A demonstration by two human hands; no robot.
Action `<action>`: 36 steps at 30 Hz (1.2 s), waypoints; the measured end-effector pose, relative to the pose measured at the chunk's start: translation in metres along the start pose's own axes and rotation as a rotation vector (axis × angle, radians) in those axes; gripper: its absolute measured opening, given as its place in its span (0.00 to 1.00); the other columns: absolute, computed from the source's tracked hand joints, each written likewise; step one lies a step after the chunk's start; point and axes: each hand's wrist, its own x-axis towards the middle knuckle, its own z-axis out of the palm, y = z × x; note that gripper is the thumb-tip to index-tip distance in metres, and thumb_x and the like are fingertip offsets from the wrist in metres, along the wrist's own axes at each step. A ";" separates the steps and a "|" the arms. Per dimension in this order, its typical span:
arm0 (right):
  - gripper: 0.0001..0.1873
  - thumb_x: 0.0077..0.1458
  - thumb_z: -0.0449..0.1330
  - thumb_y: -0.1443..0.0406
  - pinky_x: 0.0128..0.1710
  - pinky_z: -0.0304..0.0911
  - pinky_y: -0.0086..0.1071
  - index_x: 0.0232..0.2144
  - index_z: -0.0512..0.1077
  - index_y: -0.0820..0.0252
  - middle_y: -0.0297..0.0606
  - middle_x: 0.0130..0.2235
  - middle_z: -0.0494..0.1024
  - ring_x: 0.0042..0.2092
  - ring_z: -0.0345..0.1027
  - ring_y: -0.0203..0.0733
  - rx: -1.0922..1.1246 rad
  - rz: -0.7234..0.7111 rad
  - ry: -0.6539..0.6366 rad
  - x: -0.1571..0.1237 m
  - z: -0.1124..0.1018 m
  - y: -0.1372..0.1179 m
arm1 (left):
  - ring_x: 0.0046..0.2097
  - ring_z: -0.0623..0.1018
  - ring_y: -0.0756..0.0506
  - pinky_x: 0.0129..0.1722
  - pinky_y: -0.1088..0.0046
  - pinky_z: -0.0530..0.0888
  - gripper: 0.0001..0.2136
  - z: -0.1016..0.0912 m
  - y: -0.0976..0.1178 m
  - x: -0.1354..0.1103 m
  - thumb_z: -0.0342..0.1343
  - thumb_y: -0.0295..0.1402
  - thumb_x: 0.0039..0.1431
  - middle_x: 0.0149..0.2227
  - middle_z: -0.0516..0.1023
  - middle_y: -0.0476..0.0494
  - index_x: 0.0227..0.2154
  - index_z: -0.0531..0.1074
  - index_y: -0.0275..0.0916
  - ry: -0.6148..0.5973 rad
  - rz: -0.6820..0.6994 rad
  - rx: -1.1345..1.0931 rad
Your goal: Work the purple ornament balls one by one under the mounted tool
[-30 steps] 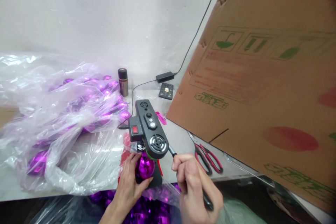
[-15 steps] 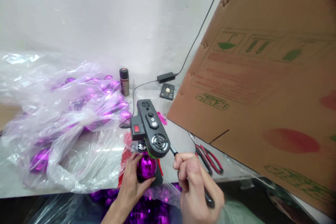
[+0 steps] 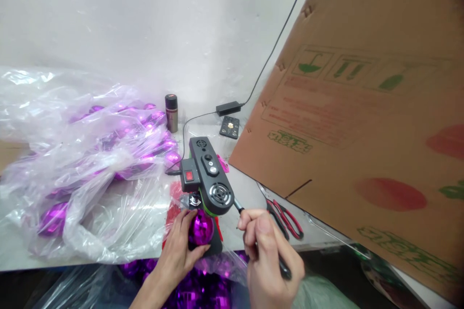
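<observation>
My left hand has its fingers and thumb around a shiny purple ball at the front of the bench. Right above the ball stands a black device with round vents and a side box bearing a red switch. My right hand is closed round the black handle of a tool with a thin metal shaft. The shaft's far end is hidden at the device's edge. Under the ball lies a dark base on a red sheet.
Clear plastic full of purple balls covers the bench's left side. Red-handled scissors lie beside a large cardboard box. Behind are a dark-capped bottle, a power adapter and a flat black item. More purple balls lie below the front edge.
My right hand has shifted slightly left and down with the handle. My left hand stays on the ball, which has moved very little. The view has shifted a little.
</observation>
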 end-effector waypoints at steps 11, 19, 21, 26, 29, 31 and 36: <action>0.24 0.73 0.55 0.65 0.26 0.56 0.28 0.22 0.64 0.58 0.33 0.23 0.67 0.31 0.67 0.36 0.010 -0.023 -0.002 -0.004 -0.004 0.007 | 0.62 0.76 0.25 0.63 0.35 0.71 0.36 0.024 -0.001 0.016 0.72 0.40 0.47 0.61 0.77 0.30 0.60 0.70 0.39 0.033 -0.190 -0.266; 0.23 0.71 0.56 0.66 0.25 0.57 0.29 0.20 0.64 0.58 0.31 0.21 0.64 0.28 0.66 0.37 0.020 -0.111 0.119 -0.019 -0.001 0.026 | 0.55 0.80 0.30 0.58 0.43 0.76 0.32 0.040 -0.009 0.010 0.71 0.36 0.44 0.53 0.81 0.36 0.56 0.73 0.41 0.135 -0.186 -0.260; 0.24 0.71 0.56 0.65 0.23 0.54 0.29 0.19 0.64 0.58 0.32 0.21 0.66 0.25 0.64 0.35 0.006 -0.128 0.143 -0.023 -0.001 0.034 | 0.55 0.80 0.31 0.58 0.44 0.76 0.32 0.043 -0.010 0.009 0.70 0.35 0.44 0.53 0.81 0.36 0.56 0.73 0.41 0.144 -0.173 -0.252; 0.26 0.72 0.55 0.61 0.21 0.54 0.28 0.19 0.64 0.57 0.31 0.22 0.67 0.24 0.62 0.34 0.014 -0.154 0.141 -0.024 0.002 0.041 | 0.55 0.81 0.31 0.58 0.44 0.77 0.32 0.042 -0.009 0.010 0.70 0.35 0.44 0.53 0.81 0.36 0.56 0.73 0.41 0.144 -0.170 -0.246; 0.27 0.72 0.56 0.60 0.20 0.52 0.28 0.18 0.62 0.57 0.30 0.21 0.65 0.23 0.61 0.33 0.033 -0.160 0.172 -0.021 0.009 0.036 | 0.54 0.81 0.31 0.57 0.44 0.77 0.32 0.040 -0.006 0.013 0.71 0.35 0.43 0.53 0.81 0.36 0.55 0.73 0.41 0.138 -0.168 -0.242; 0.29 0.72 0.56 0.59 0.19 0.51 0.27 0.18 0.61 0.58 0.29 0.22 0.65 0.22 0.60 0.32 0.041 -0.164 0.192 -0.020 0.012 0.034 | 0.54 0.81 0.30 0.57 0.44 0.78 0.32 0.039 -0.004 0.014 0.71 0.35 0.42 0.53 0.82 0.36 0.55 0.73 0.40 0.149 -0.159 -0.236; 0.30 0.74 0.54 0.58 0.18 0.53 0.27 0.18 0.61 0.57 0.29 0.22 0.67 0.22 0.60 0.31 0.023 -0.175 0.135 -0.021 0.009 0.039 | 0.53 0.82 0.30 0.56 0.42 0.78 0.32 0.039 -0.002 0.015 0.70 0.34 0.42 0.52 0.82 0.35 0.54 0.74 0.39 0.175 -0.149 -0.215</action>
